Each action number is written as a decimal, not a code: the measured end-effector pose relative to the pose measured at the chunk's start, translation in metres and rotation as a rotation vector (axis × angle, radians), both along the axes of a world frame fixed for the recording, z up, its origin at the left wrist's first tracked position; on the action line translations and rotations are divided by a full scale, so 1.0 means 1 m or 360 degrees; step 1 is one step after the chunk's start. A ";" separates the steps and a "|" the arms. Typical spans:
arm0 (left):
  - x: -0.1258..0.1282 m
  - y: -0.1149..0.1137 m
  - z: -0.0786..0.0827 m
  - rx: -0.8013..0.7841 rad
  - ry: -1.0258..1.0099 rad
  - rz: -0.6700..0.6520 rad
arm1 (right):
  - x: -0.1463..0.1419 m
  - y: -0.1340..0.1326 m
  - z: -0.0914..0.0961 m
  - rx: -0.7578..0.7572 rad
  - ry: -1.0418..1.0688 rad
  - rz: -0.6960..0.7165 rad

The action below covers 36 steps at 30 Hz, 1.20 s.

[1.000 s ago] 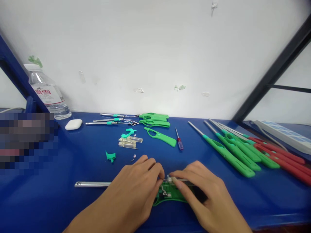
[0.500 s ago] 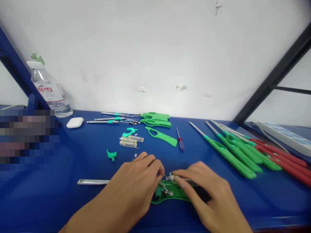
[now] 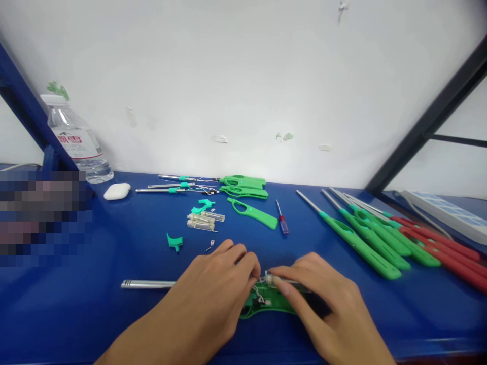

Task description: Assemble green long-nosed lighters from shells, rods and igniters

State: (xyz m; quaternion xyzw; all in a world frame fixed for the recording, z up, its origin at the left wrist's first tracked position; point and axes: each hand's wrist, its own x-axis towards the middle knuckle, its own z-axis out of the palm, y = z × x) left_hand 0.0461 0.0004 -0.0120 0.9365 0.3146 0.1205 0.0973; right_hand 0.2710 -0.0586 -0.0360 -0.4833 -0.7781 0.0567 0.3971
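My right hand pinches a clear fuel tank between thumb and fingers, its valve end facing left. The tank lies over an opened green lighter shell. My left hand has its fingertips pinched together beside the tank's valve; whatever they hold is hidden. Pale wires and a small dark part show inside the shell below the fingertips. From under my left wrist a silver lighter tube sticks out to the left.
Behind lie several clear tanks, teal triggers, green shell halves, wired silver tubes and a screwdriver. Green lighters and red ones are at right. A water bottle and white case stand left.
My left fingertips have moved slightly right, up against the valve end of the tank. My right hand and the tank have stayed nearly still.
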 end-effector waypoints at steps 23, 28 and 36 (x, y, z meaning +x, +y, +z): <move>0.006 -0.005 0.017 -0.0141 0.0237 0.0057 | 0.001 0.001 -0.002 0.0051 -0.0056 0.0077; 0.008 -0.005 0.026 -0.0245 0.0294 0.0080 | 0.000 0.003 -0.002 0.0096 0.0004 0.0071; 0.006 -0.005 0.026 -0.0263 0.0326 0.0086 | -0.001 0.003 -0.001 0.0143 0.0003 0.0094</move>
